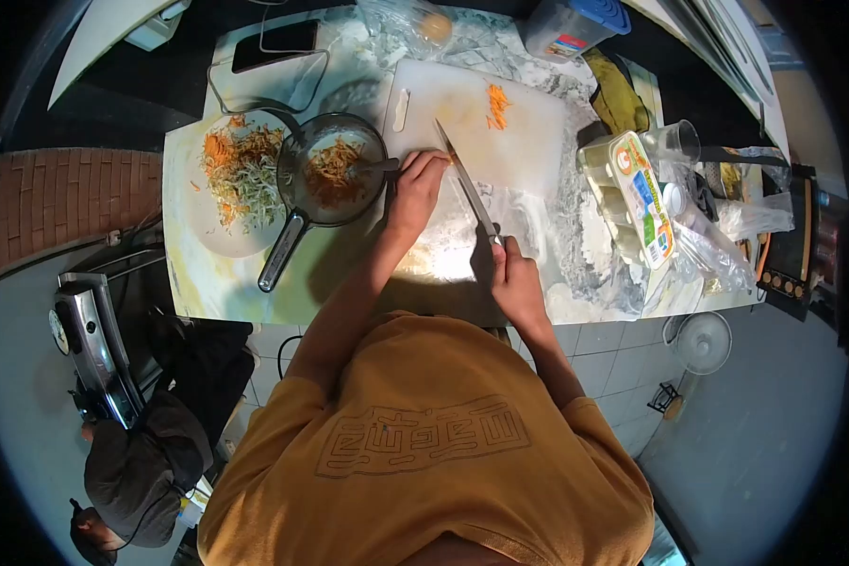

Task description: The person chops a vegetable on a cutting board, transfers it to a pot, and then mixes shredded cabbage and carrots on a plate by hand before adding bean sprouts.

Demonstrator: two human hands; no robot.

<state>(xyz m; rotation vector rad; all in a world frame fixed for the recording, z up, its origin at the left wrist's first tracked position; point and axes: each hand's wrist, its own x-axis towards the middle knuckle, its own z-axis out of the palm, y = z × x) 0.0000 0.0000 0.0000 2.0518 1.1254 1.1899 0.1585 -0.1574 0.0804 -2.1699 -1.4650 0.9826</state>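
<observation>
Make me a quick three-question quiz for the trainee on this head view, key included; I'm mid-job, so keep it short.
1. Multiple choice: what grips the long steel-bladed knife?
A) the left hand
B) the right hand
C) neither hand

2. True or false: the pale egg carton with a colourful printed label lies to the left of the round dark frying pan.

3. Fill in: the frying pan stands between the round white plate and the white rectangular ____.

Key:
1. B.
2. False; the carton is on the far right side of the table.
3. Cutting board.
</observation>
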